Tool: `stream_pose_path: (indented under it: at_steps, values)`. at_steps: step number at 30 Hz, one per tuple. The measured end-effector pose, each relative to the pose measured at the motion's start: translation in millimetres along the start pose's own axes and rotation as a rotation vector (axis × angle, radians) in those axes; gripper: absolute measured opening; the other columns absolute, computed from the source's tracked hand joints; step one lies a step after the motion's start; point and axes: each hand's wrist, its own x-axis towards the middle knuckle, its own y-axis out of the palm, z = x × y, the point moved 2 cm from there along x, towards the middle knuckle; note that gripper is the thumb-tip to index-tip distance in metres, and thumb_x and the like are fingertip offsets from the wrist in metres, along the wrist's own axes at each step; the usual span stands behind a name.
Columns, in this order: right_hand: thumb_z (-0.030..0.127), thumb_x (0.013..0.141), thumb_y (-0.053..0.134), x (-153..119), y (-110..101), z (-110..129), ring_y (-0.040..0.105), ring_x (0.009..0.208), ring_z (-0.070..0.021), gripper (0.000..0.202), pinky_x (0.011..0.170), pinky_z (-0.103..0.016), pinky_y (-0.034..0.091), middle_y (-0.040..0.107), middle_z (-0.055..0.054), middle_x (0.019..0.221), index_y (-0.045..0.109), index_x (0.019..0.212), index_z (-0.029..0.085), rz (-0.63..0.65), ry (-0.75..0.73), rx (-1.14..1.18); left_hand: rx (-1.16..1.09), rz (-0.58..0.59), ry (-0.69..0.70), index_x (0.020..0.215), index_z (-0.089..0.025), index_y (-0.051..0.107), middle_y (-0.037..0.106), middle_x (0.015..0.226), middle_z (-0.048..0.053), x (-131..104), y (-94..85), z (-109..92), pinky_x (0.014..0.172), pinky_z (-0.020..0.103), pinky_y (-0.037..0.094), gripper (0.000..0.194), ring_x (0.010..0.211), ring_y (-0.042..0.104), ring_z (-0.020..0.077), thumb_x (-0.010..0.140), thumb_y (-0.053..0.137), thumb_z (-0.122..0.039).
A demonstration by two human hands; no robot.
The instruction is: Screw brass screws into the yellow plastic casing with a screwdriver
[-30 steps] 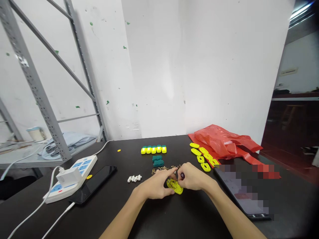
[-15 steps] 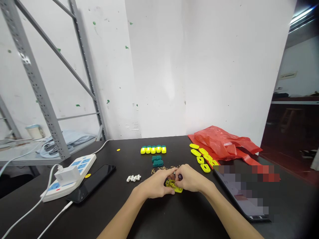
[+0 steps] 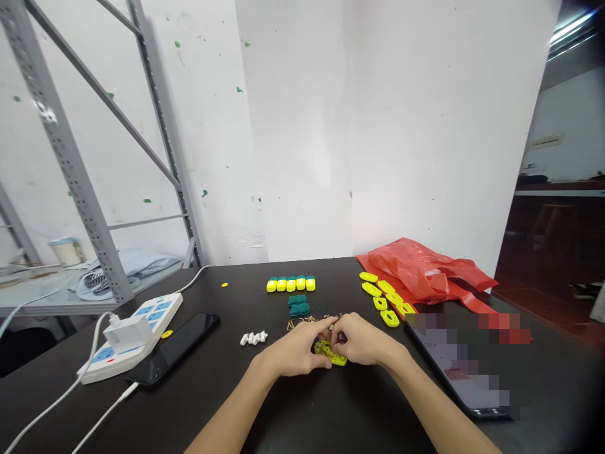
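Observation:
My left hand [image 3: 295, 348] is closed around the edge of a yellow plastic casing half [image 3: 336, 359], its open inner side facing up near the table's front middle. My right hand [image 3: 362, 340] bends over the same casing with thumb and fingers pinched together inside it. A small dark rounded thing [image 3: 341, 337] shows at those fingers; its kind is hidden. Just beyond the hands lies a scatter of small brass-coloured pieces [image 3: 302, 324]. Left of them sit several small white parts [image 3: 254, 338]. Dark green plastic pieces [image 3: 299, 305] lie farther back.
Several yellow-and-green units [image 3: 290, 284] stand in a row at the back. Loose yellow casing parts [image 3: 389, 318] lie right, beside a red plastic bag [image 3: 411, 268] and a tablet-like device [image 3: 456, 372]. A black phone [image 3: 177, 350] and a power strip [image 3: 169, 309] with cables occupy the left.
Both hands stay in place on the yellow casing. Only a very slight shift of the right fingers shows.

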Motion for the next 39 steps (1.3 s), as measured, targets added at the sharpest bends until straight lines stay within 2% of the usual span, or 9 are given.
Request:
stream_pose_path:
  at_steps: [5,9,12,14,17,20,25,30,39]
  values:
    - [0.009,0.066,0.052,-0.8,-1.7,1.4,0.057,0.06,-0.0128,0.019,0.054,-0.02,0.037,0.069,-0.001,0.068,0.068,0.068,0.018,-0.035,-0.026,0.038,-0.009,0.002,0.031,0.142,-0.029,0.042,0.065,0.122,0.003,0.0,-1.1,-4.6,0.096,0.033,0.044,0.079,0.11,0.059,0.0251,0.071,0.076,-0.018]
    - [0.007,0.065,0.05,-0.7,-4.3,1.9,0.057,0.061,-0.0122,0.024,0.056,-0.02,0.038,0.069,0.0,0.071,0.07,0.071,0.019,-0.068,-0.051,0.077,0.028,0.023,0.051,0.146,-0.03,0.033,0.059,0.129,0.004,-3.0,-1.4,-4.7,0.102,0.036,0.04,0.083,0.116,0.055,0.0251,0.072,0.069,-0.016]
    - [0.007,0.065,0.049,-0.4,-8.3,3.6,0.055,0.058,-0.0111,0.024,0.055,-0.019,0.039,0.067,0.001,0.067,0.07,0.07,0.019,-0.096,-0.044,0.119,0.119,-0.002,0.033,0.148,-0.029,0.027,0.053,0.132,0.007,-5.3,-0.3,-6.2,0.105,0.041,0.037,0.091,0.12,0.049,0.0273,0.068,0.065,-0.013]
    - [0.008,0.066,0.048,-0.2,-11.9,4.4,0.053,0.057,-0.0107,0.023,0.054,-0.019,0.038,0.065,0.002,0.065,0.068,0.07,0.018,-0.137,-0.015,0.16,0.148,-0.016,-0.007,0.144,-0.028,0.032,0.053,0.125,0.007,-5.4,1.2,-9.7,0.102,0.042,0.04,0.087,0.115,0.049,0.0284,0.065,0.068,-0.019]
    - [0.008,0.067,0.047,-0.6,-15.7,4.4,0.052,0.057,-0.0107,0.024,0.052,-0.019,0.038,0.064,0.001,0.064,0.068,0.072,0.017,-0.184,0.025,0.196,0.163,-0.021,-0.068,0.13,-0.025,0.047,0.053,0.118,0.008,-3.6,3.9,-15.2,0.097,0.045,0.042,0.077,0.11,0.049,0.0308,0.061,0.078,-0.04]
    - [0.007,0.065,0.047,-1.4,-14.1,3.6,0.053,0.057,-0.0108,0.026,0.054,-0.019,0.039,0.065,0.001,0.064,0.071,0.071,0.017,-0.132,-0.013,0.169,0.157,-0.019,-0.093,0.126,-0.024,0.05,0.053,0.118,0.009,-1.8,6.4,-14.0,0.098,0.047,0.041,0.079,0.111,0.049,0.0325,0.058,0.08,-0.05]
    - [0.006,0.063,0.049,-2.2,-6.6,-0.4,0.054,0.057,-0.0115,0.031,0.055,-0.019,0.039,0.068,0.001,0.064,0.076,0.071,0.019,-0.011,-0.065,0.081,0.116,-0.016,-0.077,0.134,-0.024,0.046,0.05,0.13,0.012,-1.6,9.0,-3.7,0.102,0.047,0.038,0.081,0.122,0.044,0.0355,0.062,0.078,-0.044]
    - [0.007,0.066,0.049,-1.3,-5.3,-0.8,0.055,0.057,-0.0113,0.032,0.055,-0.018,0.04,0.069,0.001,0.065,0.077,0.074,0.019,-0.012,-0.074,0.071,0.122,-0.001,-0.075,0.135,-0.026,0.045,0.054,0.127,0.01,-2.6,7.7,-5.1,0.101,0.047,0.039,0.08,0.117,0.049,0.0332,0.062,0.077,-0.037]
    - [0.006,0.064,0.05,-2.4,-4.9,1.8,0.061,0.063,-0.0132,0.033,0.059,-0.019,0.042,0.072,-0.001,0.069,0.077,0.076,0.019,0.028,-0.078,0.079,0.112,0.011,-0.047,0.138,-0.025,0.041,0.053,0.129,0.009,-4.5,5.6,-13.0,0.104,0.045,0.037,0.082,0.119,0.047,0.0316,0.063,0.074,-0.029]
